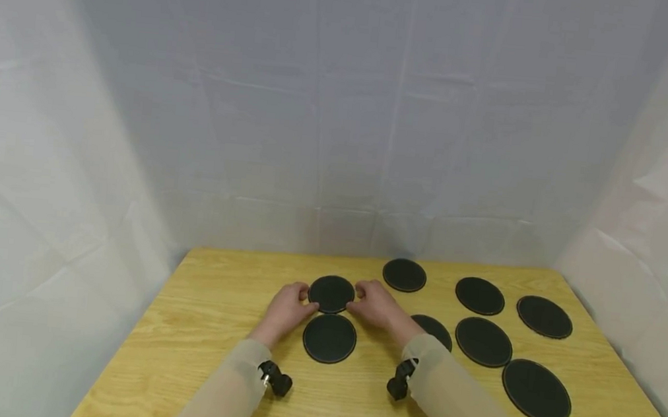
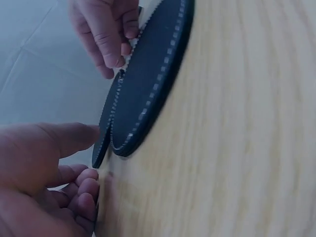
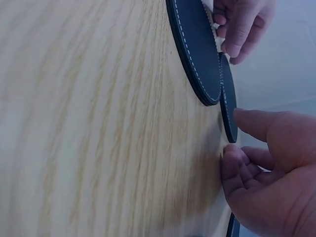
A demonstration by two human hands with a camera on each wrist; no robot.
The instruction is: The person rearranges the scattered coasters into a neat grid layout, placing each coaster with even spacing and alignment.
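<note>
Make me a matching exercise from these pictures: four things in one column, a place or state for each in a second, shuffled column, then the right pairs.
Things
1. left hand
2. right hand
3. coaster between the hands
4. largest coaster

Places or states
A. at the near right of the wooden table
B. touches the left edge of the coaster between the hands
C. flanked by a hand on each side, just beyond another coaster
D. touches the right edge of the coaster between the hands

Pairs: 1-B, 2-D, 3-C, 4-A
</note>
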